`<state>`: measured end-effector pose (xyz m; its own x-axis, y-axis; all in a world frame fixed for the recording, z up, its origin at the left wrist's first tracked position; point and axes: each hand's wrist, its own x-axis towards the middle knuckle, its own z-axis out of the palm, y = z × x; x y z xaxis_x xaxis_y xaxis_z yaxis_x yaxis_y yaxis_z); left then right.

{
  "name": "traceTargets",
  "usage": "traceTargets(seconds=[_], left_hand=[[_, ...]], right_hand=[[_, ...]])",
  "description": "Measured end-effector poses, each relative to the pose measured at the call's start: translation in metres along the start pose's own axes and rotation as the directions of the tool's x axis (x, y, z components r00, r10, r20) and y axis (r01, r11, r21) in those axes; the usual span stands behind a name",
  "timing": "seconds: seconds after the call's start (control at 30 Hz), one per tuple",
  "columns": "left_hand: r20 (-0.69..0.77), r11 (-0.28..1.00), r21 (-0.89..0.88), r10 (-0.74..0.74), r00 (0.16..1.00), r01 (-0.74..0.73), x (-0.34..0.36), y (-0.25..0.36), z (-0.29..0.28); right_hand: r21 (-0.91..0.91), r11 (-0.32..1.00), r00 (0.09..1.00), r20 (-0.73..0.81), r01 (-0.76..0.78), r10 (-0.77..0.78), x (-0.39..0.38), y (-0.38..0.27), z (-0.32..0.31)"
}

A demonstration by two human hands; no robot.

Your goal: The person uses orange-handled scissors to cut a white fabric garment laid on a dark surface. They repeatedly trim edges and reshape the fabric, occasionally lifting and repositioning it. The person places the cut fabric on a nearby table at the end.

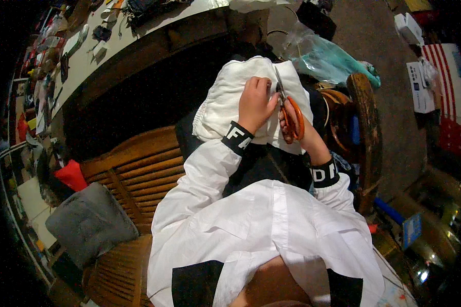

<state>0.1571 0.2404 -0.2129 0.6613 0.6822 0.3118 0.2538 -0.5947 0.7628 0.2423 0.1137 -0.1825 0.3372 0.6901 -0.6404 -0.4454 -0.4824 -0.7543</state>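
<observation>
A folded white cloth (220, 97), perhaps a garment with a gathered edge at its left, lies across my lap. My left hand (257, 104) rests on the cloth with its fingers curled down, pinching the fabric beside the scissor blades. Those fingertips are partly hidden. In my right hand (288, 113) is a pair of scissors (298, 116) with orange handles. Its metal blades point away from me over the cloth, close to my left thumb. Whether the blades are parted is too small to tell.
I sit on a slatted wooden bench (133, 169) with a grey cushion (92, 222) at left. A long pale table (153, 31) cluttered with small items stands ahead. A clear plastic bag with teal contents (328, 59) lies beyond the wooden armrest (366, 128); white boxes (420, 87) stand at right.
</observation>
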Motion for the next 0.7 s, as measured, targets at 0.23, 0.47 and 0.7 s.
traceTargets(seconds=[0.23,0.47,0.7], left_hand=[[-0.075,0.998,0.043,0.045,0.996,-0.042,-0.003,0.004,0.003],[-0.073,0.988,0.130,0.098,0.993,-0.088,-0.001,-0.002,0.009],[-0.140,0.992,0.034,0.125,0.982,-0.121,-0.005,-0.005,0.008]], right_hand=[[-0.020,1.000,0.999,0.024,-0.024,0.024,-0.003,-0.011,0.003],[0.038,0.995,0.994,0.047,-0.096,0.094,-0.009,-0.019,0.006],[0.070,0.990,0.992,0.004,-0.125,0.125,-0.011,-0.022,0.008]])
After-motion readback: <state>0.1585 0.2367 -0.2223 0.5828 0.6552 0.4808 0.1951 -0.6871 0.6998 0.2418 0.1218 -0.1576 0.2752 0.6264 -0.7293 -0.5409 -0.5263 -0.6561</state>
